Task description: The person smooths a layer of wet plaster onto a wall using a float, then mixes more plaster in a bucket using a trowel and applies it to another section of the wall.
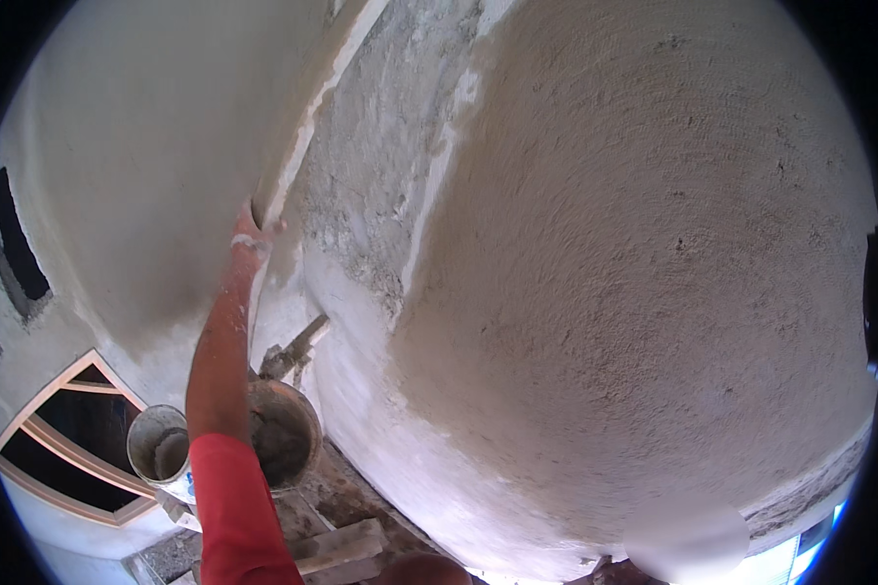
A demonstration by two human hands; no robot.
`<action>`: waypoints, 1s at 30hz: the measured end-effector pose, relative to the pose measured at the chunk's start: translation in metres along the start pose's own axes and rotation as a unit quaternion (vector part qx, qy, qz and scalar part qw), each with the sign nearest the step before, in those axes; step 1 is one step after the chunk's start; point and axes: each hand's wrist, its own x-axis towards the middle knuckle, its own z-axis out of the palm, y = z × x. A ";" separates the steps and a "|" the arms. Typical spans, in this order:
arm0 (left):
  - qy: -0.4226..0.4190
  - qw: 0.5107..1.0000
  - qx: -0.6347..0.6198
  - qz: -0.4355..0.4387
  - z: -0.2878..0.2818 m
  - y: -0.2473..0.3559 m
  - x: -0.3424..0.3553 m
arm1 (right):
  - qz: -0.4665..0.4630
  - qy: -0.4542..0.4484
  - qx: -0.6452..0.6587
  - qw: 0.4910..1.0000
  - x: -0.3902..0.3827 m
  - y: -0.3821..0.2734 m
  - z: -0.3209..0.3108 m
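Observation:
My left arm, in a red sleeve, stretches up from the lower edge to the wall. My left hand (254,229), smeared with pale plaster, is at the edge of a smooth grey plastered surface (156,175). Its fingers look closed around something with a dark curved edge, too hidden to name. Right beside the hand runs a whitish ridge (307,132), bordering a strip of rough bare wall (376,146). To the right spreads a broad brownish plaster coat (634,263) with curved stroke marks. My right hand does not show.
Below the arm stand a bucket (312,419) of grey mortar and a pale bucket (139,444). A mortar-crusted board (298,349) leans by the wall. Wooden planks (346,544) lie lower down. At left are a wooden window frame (44,429) and dark wall openings (18,234).

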 end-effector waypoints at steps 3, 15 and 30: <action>-0.030 0.999 0.029 0.020 -0.007 0.011 -0.009 | -0.010 0.040 -0.018 0.999 0.038 0.028 0.039; -0.036 0.997 -0.054 0.040 -0.050 0.129 0.001 | -0.151 0.165 0.048 0.973 0.051 0.078 0.053; -0.262 0.897 -0.357 0.012 -0.059 0.439 -0.159 | -0.431 0.542 0.088 0.716 -0.054 -0.051 -0.156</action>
